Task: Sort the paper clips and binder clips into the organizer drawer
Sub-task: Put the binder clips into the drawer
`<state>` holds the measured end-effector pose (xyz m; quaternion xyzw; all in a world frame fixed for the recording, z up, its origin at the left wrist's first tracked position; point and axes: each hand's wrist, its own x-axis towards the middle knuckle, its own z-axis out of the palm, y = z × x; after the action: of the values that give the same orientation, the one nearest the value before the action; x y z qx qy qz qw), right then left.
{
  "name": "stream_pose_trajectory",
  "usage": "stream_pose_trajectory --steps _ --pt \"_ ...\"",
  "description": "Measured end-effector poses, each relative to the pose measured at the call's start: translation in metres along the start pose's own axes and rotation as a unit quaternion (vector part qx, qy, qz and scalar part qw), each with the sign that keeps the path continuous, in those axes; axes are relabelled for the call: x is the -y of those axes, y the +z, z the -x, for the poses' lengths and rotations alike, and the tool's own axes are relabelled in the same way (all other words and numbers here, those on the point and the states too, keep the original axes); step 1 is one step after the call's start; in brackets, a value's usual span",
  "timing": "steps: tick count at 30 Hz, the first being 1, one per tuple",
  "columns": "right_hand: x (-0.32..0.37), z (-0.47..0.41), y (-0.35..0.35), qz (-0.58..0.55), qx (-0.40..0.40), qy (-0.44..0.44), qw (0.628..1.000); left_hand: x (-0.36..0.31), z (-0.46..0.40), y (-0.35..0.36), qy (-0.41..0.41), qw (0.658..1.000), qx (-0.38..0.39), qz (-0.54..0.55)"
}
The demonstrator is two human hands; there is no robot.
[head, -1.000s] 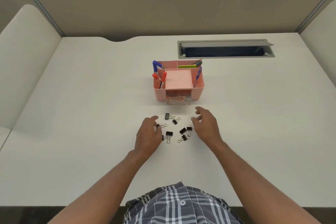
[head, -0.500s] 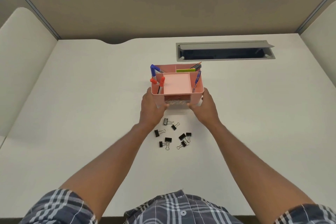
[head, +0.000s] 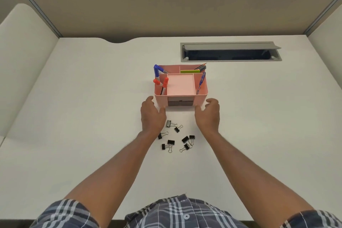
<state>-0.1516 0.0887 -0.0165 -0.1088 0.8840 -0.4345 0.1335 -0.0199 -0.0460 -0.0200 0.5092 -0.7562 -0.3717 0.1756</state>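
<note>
**Hands at the organizer's front corners, binder clips loose behind them**

While the pink organizer (head: 180,87) stands on the white desk (head: 92,98), both hands sit at its near face, one to each side. The left hand (head: 152,114) is just off the organizer's near-left corner, fingers relaxed and slightly spread, thumb angled toward the pink wall; whether the thumb touches the wall cannot be told. The right hand (head: 209,114) is at the near-right corner, fingers loosely curved and apart, holding nothing, its thumb close to the organizer's base. Between the two hands, in the organizer's near face, the drawer (head: 180,102) shows as a grey front set flush in the wall.

The black binder clips (head: 175,139) lie scattered on the desk nearer the person than the organizer, between the two forearms; one lies partly under the left wrist. No paper clips can be made out.

In the organizer's compartments stand a blue marker (head: 157,72) and red markers (head: 162,83) at its left, a blue pen (head: 201,81) at its right, and a green pad (head: 189,71) at its far side. Beyond the organizer, a grey cable slot (head: 230,52) is set in the desk.
</note>
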Motion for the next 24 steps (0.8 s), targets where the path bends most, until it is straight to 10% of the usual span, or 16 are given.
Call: stream_pose_trajectory --steps 6,24 --pt "0.0 0.02 0.016 0.207 0.133 -0.26 0.934 0.016 0.041 0.001 0.077 0.994 0.02 -0.073" --pt "-0.018 0.049 0.004 0.256 0.178 -0.253 0.916 0.026 0.061 -0.005 0.255 0.936 0.138 -0.197"
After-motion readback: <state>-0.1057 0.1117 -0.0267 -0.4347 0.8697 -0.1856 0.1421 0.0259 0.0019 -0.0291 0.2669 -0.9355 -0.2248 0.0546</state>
